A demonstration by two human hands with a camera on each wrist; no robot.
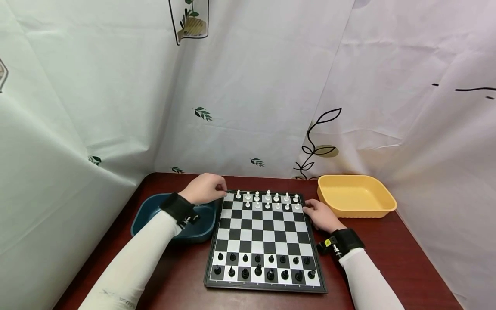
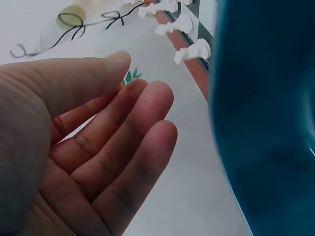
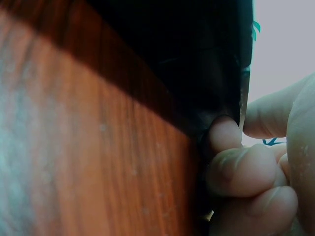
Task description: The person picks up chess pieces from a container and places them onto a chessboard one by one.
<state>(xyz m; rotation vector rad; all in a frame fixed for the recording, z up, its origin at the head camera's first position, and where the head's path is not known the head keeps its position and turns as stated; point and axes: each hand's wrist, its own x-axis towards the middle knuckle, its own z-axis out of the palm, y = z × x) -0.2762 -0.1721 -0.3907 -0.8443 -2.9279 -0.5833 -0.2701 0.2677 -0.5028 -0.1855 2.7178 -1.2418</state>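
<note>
A black-and-white chessboard (image 1: 263, 234) lies in the middle of the table. White pieces (image 1: 267, 199) stand on its two far rows, black pieces (image 1: 263, 266) on its two near rows. My left hand (image 1: 205, 188) hovers at the board's far-left corner, next to the outermost white piece. In the left wrist view the left hand (image 2: 98, 147) is empty, its fingers loosely extended, with white pieces (image 2: 189, 49) beyond them. My right hand (image 1: 319, 214) is at the board's right edge. In the right wrist view its fingers (image 3: 246, 172) curl against the dark board edge (image 3: 187, 59).
A dark blue bowl (image 1: 155, 211) sits left of the board, under my left wrist, and fills the right side of the left wrist view (image 2: 266, 123). A yellow tray (image 1: 356, 211) stands at the far right. The table (image 1: 387, 258) is red-brown wood, enclosed by white printed curtains.
</note>
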